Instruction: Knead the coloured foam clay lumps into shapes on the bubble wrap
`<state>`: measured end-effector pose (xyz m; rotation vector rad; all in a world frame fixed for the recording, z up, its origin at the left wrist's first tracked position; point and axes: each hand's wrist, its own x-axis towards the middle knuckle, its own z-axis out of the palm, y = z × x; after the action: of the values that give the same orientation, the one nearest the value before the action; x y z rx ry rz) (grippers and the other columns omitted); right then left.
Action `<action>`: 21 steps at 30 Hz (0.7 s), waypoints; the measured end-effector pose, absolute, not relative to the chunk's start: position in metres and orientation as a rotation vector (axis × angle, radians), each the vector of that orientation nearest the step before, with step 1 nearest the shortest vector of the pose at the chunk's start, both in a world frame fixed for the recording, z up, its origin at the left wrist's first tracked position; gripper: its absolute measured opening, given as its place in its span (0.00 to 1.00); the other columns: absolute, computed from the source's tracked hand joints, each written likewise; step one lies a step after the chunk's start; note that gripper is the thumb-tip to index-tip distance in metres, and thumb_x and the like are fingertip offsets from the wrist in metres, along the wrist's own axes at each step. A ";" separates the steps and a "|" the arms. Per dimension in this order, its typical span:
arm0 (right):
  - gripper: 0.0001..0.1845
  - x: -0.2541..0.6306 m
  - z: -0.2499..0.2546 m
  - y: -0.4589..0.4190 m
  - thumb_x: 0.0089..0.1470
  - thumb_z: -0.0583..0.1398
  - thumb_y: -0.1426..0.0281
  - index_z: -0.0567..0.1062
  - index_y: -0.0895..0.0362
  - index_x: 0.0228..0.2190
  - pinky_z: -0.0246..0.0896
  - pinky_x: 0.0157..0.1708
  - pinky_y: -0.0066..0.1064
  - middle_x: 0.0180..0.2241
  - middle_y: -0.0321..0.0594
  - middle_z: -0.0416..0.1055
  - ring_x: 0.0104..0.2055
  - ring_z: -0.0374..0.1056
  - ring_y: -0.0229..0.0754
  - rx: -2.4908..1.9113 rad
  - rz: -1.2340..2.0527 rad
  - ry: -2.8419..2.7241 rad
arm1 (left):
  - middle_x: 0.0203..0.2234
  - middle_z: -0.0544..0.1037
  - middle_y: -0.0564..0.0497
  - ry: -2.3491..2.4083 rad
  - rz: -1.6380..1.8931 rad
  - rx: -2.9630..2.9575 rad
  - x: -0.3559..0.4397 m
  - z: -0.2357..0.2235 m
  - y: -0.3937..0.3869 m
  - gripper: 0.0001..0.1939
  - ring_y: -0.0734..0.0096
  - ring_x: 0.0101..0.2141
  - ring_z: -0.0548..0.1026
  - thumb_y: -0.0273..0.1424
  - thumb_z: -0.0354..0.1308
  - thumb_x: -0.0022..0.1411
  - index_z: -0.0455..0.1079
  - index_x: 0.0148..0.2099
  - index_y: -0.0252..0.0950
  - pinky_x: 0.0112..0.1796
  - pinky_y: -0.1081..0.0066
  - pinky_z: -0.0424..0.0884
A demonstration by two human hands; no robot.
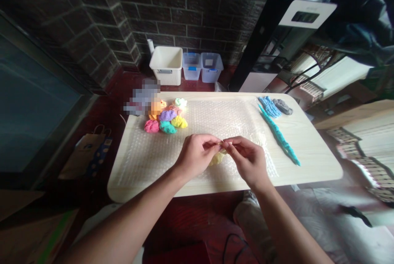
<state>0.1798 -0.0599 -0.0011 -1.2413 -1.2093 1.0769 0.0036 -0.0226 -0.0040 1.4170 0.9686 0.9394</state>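
A pale, wood-grained surface carries a wide sheet of bubble wrap, and a cluster of bright crumpled clumps sits toward its far left corner. Above the near part of the wrap, the left hand and right hand meet, their fingers narrowed in a pinch on a small pale yellow clump, partly hidden between and below them.
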 end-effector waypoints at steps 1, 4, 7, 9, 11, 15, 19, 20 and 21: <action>0.13 0.179 -0.001 -0.060 0.58 0.72 0.58 0.84 0.56 0.36 0.74 0.38 0.35 0.33 0.43 0.83 0.36 0.78 0.44 -1.244 1.076 -1.213 | 0.36 0.87 0.43 0.976 0.949 1.436 0.004 -0.004 -0.023 0.06 0.61 0.37 0.84 0.31 0.66 0.65 0.84 0.40 0.35 0.40 0.67 0.79; 0.14 0.177 0.001 -0.060 0.57 0.73 0.58 0.84 0.56 0.34 0.71 0.34 0.32 0.31 0.42 0.82 0.32 0.76 0.42 -1.244 1.075 -1.163 | 0.38 0.87 0.43 0.954 0.977 1.404 0.005 -0.006 -0.025 0.09 0.61 0.38 0.85 0.33 0.67 0.66 0.82 0.45 0.35 0.42 0.66 0.80; 0.13 0.173 0.003 -0.060 0.57 0.73 0.58 0.84 0.55 0.33 0.71 0.35 0.32 0.30 0.41 0.81 0.32 0.75 0.41 -1.190 1.102 -1.109 | 0.40 0.86 0.42 0.895 1.007 1.316 0.006 -0.006 -0.022 0.13 0.61 0.40 0.85 0.37 0.69 0.65 0.81 0.46 0.33 0.43 0.66 0.80; 0.12 0.172 0.004 -0.060 0.58 0.73 0.59 0.84 0.55 0.33 0.71 0.36 0.31 0.30 0.40 0.81 0.33 0.76 0.41 -1.159 1.119 -1.108 | 0.38 0.87 0.42 0.893 1.021 1.314 0.006 -0.005 -0.020 0.12 0.61 0.39 0.85 0.37 0.69 0.64 0.82 0.43 0.33 0.43 0.66 0.80; 0.12 0.172 0.004 -0.060 0.58 0.73 0.59 0.85 0.55 0.34 0.71 0.36 0.31 0.30 0.40 0.81 0.33 0.75 0.40 -1.163 1.117 -1.117 | 0.36 0.87 0.43 0.914 1.029 1.343 0.004 -0.004 -0.019 0.11 0.61 0.38 0.84 0.36 0.69 0.64 0.83 0.40 0.32 0.42 0.67 0.79; 0.14 0.175 0.003 -0.060 0.56 0.74 0.57 0.84 0.56 0.33 0.67 0.31 0.30 0.29 0.40 0.80 0.30 0.72 0.39 -1.243 1.089 -1.152 | 0.35 0.87 0.44 0.929 1.006 1.397 0.002 -0.003 -0.019 0.10 0.62 0.36 0.84 0.35 0.67 0.64 0.83 0.39 0.33 0.39 0.68 0.78; 0.16 0.175 0.003 -0.060 0.56 0.74 0.57 0.83 0.57 0.32 0.63 0.26 0.28 0.26 0.38 0.77 0.27 0.68 0.37 -1.251 1.104 -1.152 | 0.35 0.85 0.45 0.928 0.993 1.414 0.003 -0.005 -0.020 0.09 0.65 0.36 0.82 0.35 0.65 0.66 0.80 0.41 0.34 0.38 0.69 0.77; 0.16 0.174 0.003 -0.060 0.57 0.73 0.57 0.82 0.57 0.32 0.62 0.26 0.28 0.26 0.37 0.75 0.26 0.67 0.36 -1.237 1.110 -1.135 | 0.37 0.84 0.45 0.932 0.992 1.396 0.004 -0.006 -0.020 0.10 0.65 0.38 0.82 0.36 0.66 0.66 0.79 0.44 0.34 0.39 0.70 0.77; 0.16 0.173 0.003 -0.060 0.58 0.72 0.57 0.81 0.57 0.32 0.61 0.25 0.28 0.25 0.37 0.74 0.25 0.66 0.36 -1.222 1.115 -1.117 | 0.38 0.84 0.45 0.926 0.984 1.370 0.004 -0.006 -0.020 0.12 0.65 0.38 0.82 0.37 0.67 0.65 0.78 0.45 0.34 0.39 0.70 0.77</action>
<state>0.1728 -0.0597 0.0035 -1.2221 -1.1173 1.1153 0.0044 -0.0203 -0.0063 1.3703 0.9265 0.9837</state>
